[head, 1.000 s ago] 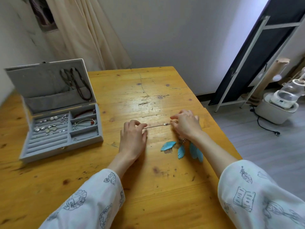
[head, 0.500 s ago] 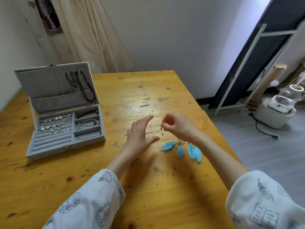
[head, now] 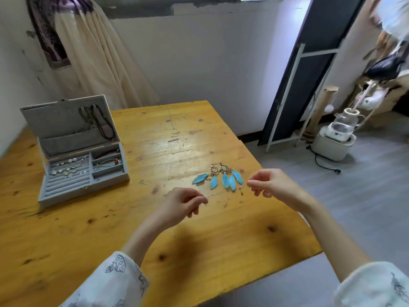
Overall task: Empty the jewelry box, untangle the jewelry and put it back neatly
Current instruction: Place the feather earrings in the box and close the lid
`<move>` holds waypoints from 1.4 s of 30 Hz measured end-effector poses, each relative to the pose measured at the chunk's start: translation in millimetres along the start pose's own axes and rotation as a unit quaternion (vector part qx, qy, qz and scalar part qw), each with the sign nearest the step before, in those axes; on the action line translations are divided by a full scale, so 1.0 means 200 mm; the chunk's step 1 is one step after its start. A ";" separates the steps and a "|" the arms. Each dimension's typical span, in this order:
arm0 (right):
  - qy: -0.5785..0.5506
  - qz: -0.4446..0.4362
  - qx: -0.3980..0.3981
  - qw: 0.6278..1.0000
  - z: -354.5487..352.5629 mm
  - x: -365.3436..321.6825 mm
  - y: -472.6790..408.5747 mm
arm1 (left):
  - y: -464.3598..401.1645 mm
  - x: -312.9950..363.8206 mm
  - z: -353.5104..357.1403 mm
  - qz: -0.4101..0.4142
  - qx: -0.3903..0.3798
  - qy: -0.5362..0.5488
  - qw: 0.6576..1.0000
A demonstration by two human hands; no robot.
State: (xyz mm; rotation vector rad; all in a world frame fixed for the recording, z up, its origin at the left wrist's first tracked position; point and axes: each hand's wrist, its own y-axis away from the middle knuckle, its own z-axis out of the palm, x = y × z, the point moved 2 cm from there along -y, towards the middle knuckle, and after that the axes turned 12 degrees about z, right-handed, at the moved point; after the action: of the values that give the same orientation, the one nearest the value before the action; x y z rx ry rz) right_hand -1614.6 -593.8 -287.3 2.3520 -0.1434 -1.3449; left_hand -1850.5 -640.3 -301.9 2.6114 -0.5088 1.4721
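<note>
The left hand and the right hand each pinch one end of a thin chain, fingers curled, in the air well to the right of the jewelry box. It looks very light, floppy and easy to break, so holding the ends seems best.

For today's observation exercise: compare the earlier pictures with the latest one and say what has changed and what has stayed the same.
Both hands lifted off the table and drew apart. The left hand and right hand now each pinch an end of the thin chain, held up in the air; a second ago it was stretched flat on the wood. The feather earrings and the open jewelry box stayed put.
</note>
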 end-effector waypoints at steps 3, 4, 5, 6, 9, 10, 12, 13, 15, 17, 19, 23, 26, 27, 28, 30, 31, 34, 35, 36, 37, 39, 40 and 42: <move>0.061 0.036 0.017 0.997 -0.02 0.17 0.01 | 0.05 -0.07 0.14 -0.004 0.023 -0.087 0.996; 0.079 0.043 0.028 0.996 -0.03 0.21 0.00 | 0.06 -0.07 0.17 0.008 0.037 -0.116 0.992; 0.094 0.047 0.043 0.994 -0.04 0.25 -0.01 | 0.06 -0.07 0.20 0.021 0.052 -0.140 0.989; 0.108 0.049 0.061 0.991 -0.05 0.27 -0.02 | 0.06 -0.07 0.22 0.030 0.070 -0.155 0.985; 0.124 0.052 0.125 0.983 -0.07 0.30 -0.06 | 0.05 -0.10 0.26 0.039 0.124 -0.181 0.975; 0.123 0.055 0.143 0.980 -0.08 0.30 -0.08 | 0.06 -0.12 0.27 0.040 0.141 -0.190 0.971; 0.127 0.060 0.171 0.975 -0.06 0.31 -0.09 | 0.07 -0.14 0.30 0.056 0.169 -0.213 0.961; 0.126 0.060 0.183 0.973 -0.05 0.32 -0.10 | 0.07 -0.15 0.31 0.068 0.175 -0.230 0.955; 0.115 0.055 0.204 0.971 -0.03 0.33 -0.09 | 0.08 -0.16 0.32 0.088 0.184 -0.264 0.943; 0.103 0.052 0.221 0.969 -0.01 0.35 -0.09 | 0.09 -0.16 0.32 0.102 0.188 -0.298 0.930; 0.093 0.051 0.233 0.967 -0.02 0.36 -0.09 | 0.09 -0.16 0.32 0.113 0.181 -0.332 0.919; 0.093 0.045 0.253 0.962 -0.02 0.37 -0.08 | 0.09 -0.15 0.33 0.111 0.166 -0.349 0.916; 0.101 0.043 0.268 0.957 0.01 0.38 -0.07 | 0.09 -0.16 0.34 0.093 0.154 -0.393 0.902; 0.100 0.041 0.271 0.956 0.02 0.39 -0.07 | 0.08 -0.17 0.34 0.084 0.148 -0.404 0.899; 0.097 0.041 0.272 0.957 0.02 0.39 -0.06 | 0.08 -0.17 0.34 0.071 0.139 -0.407 0.900; 0.091 0.038 0.273 0.957 0.02 0.38 -0.05 | 0.08 -0.17 0.35 0.041 0.115 -0.401 0.908; 0.085 0.036 0.276 0.957 0.02 0.37 -0.04 | 0.08 -0.17 0.34 0.032 0.107 -0.399 0.910; 0.083 0.018 0.292 0.953 0.06 0.32 -0.02 | 0.12 -0.17 0.32 0.040 0.099 -0.359 0.927; 0.094 0.005 0.295 0.951 0.08 0.29 -0.01 | 0.15 -0.17 0.30 0.054 0.095 -0.329 0.938; 0.107 -0.010 0.295 0.949 0.11 0.26 -0.01 | 0.18 -0.17 0.28 0.072 0.090 -0.299 0.947; 0.117 -0.024 0.290 0.950 0.15 0.22 -0.02 | 0.21 -0.17 0.24 0.088 0.090 -0.279 0.952; 0.125 -0.050 0.269 0.954 0.25 0.13 -0.04 | 0.27 -0.19 0.14 0.099 0.106 -0.264 0.953; 0.125 -0.069 0.257 0.956 0.31 0.07 -0.06 | 0.30 -0.20 0.08 0.094 0.119 -0.260 0.954; 0.125 -0.108 0.232 0.959 0.45 -0.07 -0.09 | 0.36 -0.24 -0.06 0.079 0.145 -0.265 0.950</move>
State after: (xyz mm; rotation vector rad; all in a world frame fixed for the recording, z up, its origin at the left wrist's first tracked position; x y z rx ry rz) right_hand -1700.0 -601.1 -324.1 2.9868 -0.1415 -1.1912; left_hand -1907.7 -692.4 -342.1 3.2849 -0.5964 0.9117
